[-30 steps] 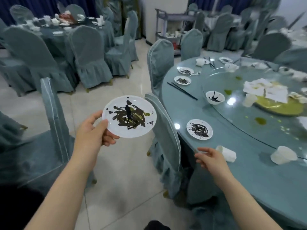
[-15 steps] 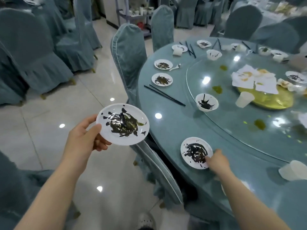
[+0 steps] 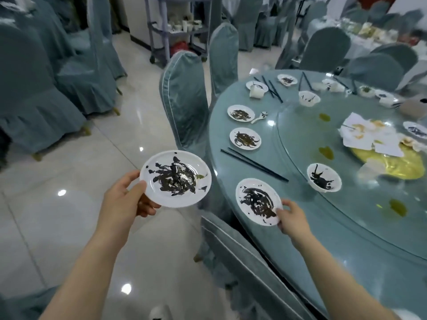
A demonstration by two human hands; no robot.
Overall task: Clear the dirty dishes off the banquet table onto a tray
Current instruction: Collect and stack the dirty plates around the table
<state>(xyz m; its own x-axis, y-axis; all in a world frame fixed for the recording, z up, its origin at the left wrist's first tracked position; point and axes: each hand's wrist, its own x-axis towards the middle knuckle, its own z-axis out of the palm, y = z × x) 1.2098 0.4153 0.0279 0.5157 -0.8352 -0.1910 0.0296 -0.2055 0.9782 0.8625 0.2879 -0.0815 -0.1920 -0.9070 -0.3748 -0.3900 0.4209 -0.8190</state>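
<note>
The left hand (image 3: 126, 200) grips a round white plate smeared with dark sauce (image 3: 175, 179) by its near left rim, thumb on top and fingers curled beneath, holding it level above the pale tiled floor (image 3: 69, 181), apart from the desk. Just right of it stands a grey-blue covered chair (image 3: 184, 102). On the round grey-blue desk (image 3: 288, 227), a second white plate with dark smears (image 3: 257, 200) lies near the edge; the right hand (image 3: 292, 219) pinches its near right rim, thumb over the top. Beyond it lie black chopsticks (image 3: 254, 163) and two further soiled white plates (image 3: 245, 138). Further right, a soiled white bowl (image 3: 324, 177) sits on the glass turntable (image 3: 369, 215).
</note>
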